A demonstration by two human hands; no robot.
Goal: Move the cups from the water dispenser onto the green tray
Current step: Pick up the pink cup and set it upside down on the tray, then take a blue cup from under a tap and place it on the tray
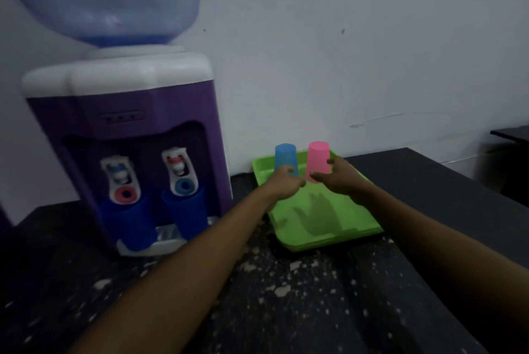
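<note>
Hands (289,181), cups (318,159) over tray (337,236)

Dim room, plain white wall (357,38) with scuffs, dark speckled countertop (286,296), black furniture edge (512,133) at right

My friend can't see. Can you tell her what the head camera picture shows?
Two hands hold upside-down cups over a green tray: the left hand a blue cup, the right hand a pink cup. A purple water dispenser stands left.

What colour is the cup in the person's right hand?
Pink. The cup, upside down over the green tray, sits in the right hand; the head view shows it.
</note>
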